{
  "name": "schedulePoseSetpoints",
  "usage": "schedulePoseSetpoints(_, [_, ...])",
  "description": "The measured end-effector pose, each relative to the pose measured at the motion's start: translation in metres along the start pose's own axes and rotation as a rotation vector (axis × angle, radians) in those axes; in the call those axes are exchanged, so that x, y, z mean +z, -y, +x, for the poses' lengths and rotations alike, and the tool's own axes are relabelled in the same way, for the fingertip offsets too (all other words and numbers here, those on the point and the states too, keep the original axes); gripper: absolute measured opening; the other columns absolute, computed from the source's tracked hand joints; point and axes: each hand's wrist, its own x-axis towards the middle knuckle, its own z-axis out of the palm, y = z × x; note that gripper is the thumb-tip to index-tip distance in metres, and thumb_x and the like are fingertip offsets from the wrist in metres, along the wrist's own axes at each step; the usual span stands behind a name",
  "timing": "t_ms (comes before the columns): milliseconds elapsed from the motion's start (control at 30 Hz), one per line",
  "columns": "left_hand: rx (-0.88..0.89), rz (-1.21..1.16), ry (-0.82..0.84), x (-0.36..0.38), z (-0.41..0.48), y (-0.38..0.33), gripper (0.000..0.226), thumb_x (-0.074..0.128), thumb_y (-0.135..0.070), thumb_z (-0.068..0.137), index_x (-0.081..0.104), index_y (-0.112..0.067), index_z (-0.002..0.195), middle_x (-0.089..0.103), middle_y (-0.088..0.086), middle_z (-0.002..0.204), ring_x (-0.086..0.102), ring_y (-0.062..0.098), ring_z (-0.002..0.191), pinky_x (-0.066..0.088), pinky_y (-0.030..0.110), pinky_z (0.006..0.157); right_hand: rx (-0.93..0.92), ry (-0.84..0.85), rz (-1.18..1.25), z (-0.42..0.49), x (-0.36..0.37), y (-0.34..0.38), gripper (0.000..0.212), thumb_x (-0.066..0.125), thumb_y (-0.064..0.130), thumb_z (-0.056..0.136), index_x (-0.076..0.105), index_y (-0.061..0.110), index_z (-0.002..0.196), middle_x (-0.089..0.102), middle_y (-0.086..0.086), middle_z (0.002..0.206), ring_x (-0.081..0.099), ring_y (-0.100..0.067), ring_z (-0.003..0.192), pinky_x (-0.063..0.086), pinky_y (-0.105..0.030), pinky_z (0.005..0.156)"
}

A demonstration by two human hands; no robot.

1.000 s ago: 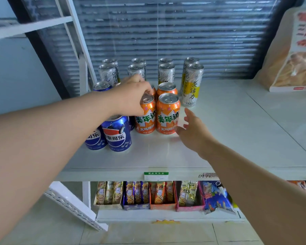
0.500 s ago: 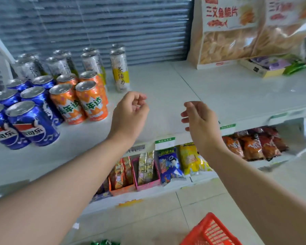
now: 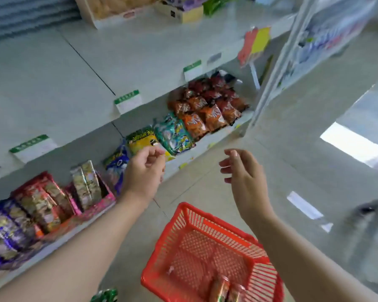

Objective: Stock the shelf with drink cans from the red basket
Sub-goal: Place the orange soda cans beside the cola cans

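Observation:
The red basket (image 3: 196, 219) sits on the floor at the bottom middle, with a couple of reddish cans (image 3: 222, 288) lying at its near end. My left hand (image 3: 144, 173) hovers above and left of the basket, fingers loosely curled, holding nothing. Just right of it, my right hand (image 3: 244, 177) hangs over the basket's far rim with relaxed fingers, also empty. The white shelf (image 3: 127, 55) spreads across the upper left; the stocked cans are out of view.
Snack bags (image 3: 201, 114) and boxed snacks (image 3: 87, 186) fill the lower shelf, below the green price tags (image 3: 127, 101) on the shelf edge. More packs (image 3: 179, 9) stand at the shelf's back. A white rack (image 3: 314, 40) rises at right. Glossy floor lies to the right.
The view has swung right and down from the cans to the basket. Both hands have pulled back from the shelf and now hang over the basket.

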Motion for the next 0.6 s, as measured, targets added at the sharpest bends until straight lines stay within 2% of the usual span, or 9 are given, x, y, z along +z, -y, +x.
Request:
schedulePoseSetpoints(167, [-0.133,0.065,0.176,0.065,-0.031,0.056,0.023,0.054,-0.004,0.091,0.058,-0.023,0.08,0.06,0.008,0.08,0.054,0.02,0.067,0.045,0.031,0.063,0.13,-0.095,-0.046,-0.023,-0.069,-0.081,0.022,0.045,0.024,0.101,0.063,0.028,0.092,0.068,-0.002,0.081,0.065,-0.016,0.078,0.051,-0.046,0.078])
schedulePoseSetpoints(300, [-0.239,0.155,0.27,0.089,-0.057,0.099,0.003,0.061,-0.02,0.082,0.061,-0.022,0.08,0.064,0.005,0.081,0.059,0.019,0.069,0.048,0.034,0.07,0.29,-0.134,-0.051,-0.051,-0.093,-0.138,0.022,0.044,0.026,0.102,0.063,0.027,0.091,0.068,-0.004,0.083,0.065,-0.02,0.081,0.052,-0.047,0.08])
schedulePoseSetpoints(400, [-0.323,0.215,0.306,0.098,-0.074,0.137,0.015,0.058,-0.01,0.089,0.062,-0.021,0.08,0.064,0.006,0.079,0.057,0.016,0.065,0.048,0.032,0.066,0.391,-0.164,-0.07,-0.071,-0.102,-0.178,0.023,0.045,0.028,0.101,0.065,0.024,0.089,0.069,-0.004,0.082,0.065,-0.024,0.084,0.051,-0.047,0.082])
schedulePoseSetpoints(533, [-0.394,0.281,0.376,0.117,-0.089,0.192,0.015,0.057,-0.01,0.091,0.06,-0.02,0.08,0.061,0.005,0.078,0.056,0.016,0.065,0.048,0.029,0.062,0.506,-0.19,-0.129,-0.093,-0.109,-0.24,0.026,0.045,0.029,0.101,0.064,0.017,0.086,0.063,0.005,0.078,0.058,-0.013,0.076,0.048,-0.041,0.078])
schedulePoseSetpoints(600, [-0.435,0.294,0.423,0.13,-0.095,0.224,0.014,0.057,-0.008,0.091,0.058,-0.018,0.08,0.059,0.006,0.079,0.054,0.014,0.064,0.044,0.026,0.058,0.587,-0.175,-0.153,-0.102,-0.111,-0.278,0.028,0.044,0.033,0.101,0.064,0.018,0.088,0.065,0.005,0.082,0.061,-0.014,0.08,0.051,-0.043,0.081])
